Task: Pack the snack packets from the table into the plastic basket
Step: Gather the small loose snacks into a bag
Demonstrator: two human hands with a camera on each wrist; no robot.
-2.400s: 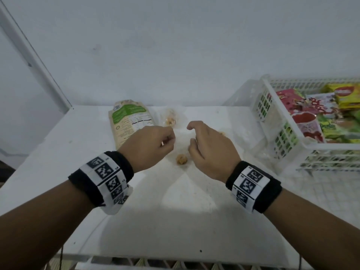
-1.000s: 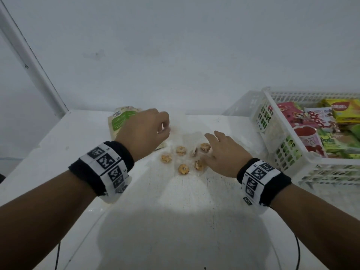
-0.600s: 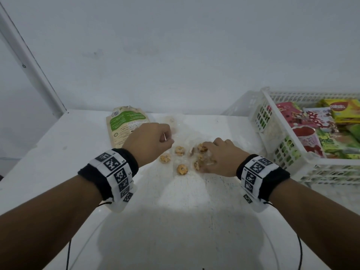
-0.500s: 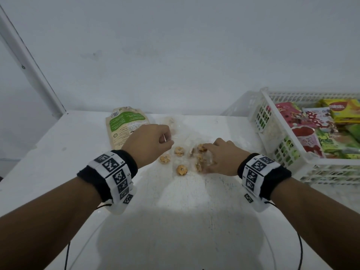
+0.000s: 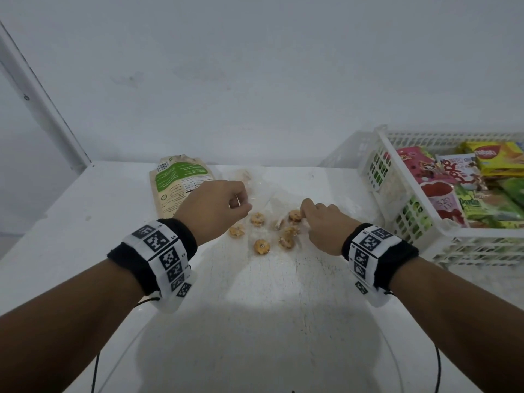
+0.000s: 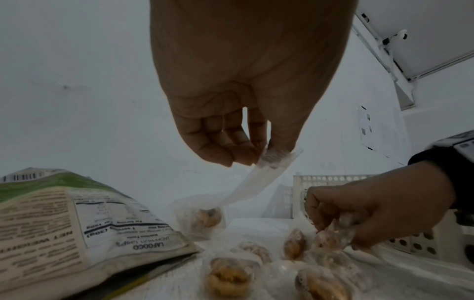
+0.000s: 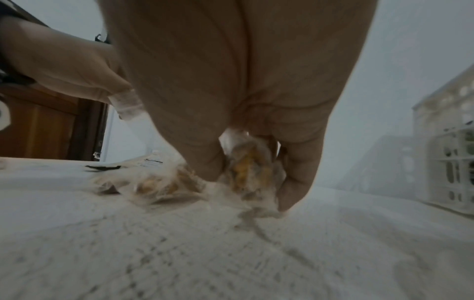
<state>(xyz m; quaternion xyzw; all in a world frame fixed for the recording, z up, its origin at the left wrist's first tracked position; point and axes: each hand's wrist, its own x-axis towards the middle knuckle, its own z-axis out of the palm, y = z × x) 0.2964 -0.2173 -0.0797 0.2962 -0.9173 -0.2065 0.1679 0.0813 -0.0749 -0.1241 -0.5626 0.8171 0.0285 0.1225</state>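
Observation:
Several small clear cookie packets (image 5: pixel 261 246) lie in a joined strip at the table's middle. My left hand (image 5: pixel 241 204) pinches the strip's clear end (image 6: pixel 271 162) between thumb and fingers, lifted off the table. My right hand (image 5: pixel 307 212) grips a bunch of the cookie packets (image 7: pixel 250 168) low on the table. A beige and green snack bag (image 5: pixel 177 182) lies flat at the back left, behind my left hand. The white plastic basket (image 5: pixel 397 211) stands at the right, holding several coloured snack packets (image 5: pixel 453 194).
The white table (image 5: pixel 255 321) meets a white wall at the back. A white frame post (image 5: pixel 42 103) rises at the left. A wooden door (image 7: pixel 46 125) shows in the right wrist view. Thin cables hang from both wristbands.
My right hand has closed over the right-hand cookie packets and bunched them. My left hand has kept pinching the strip's end, shifting slightly.

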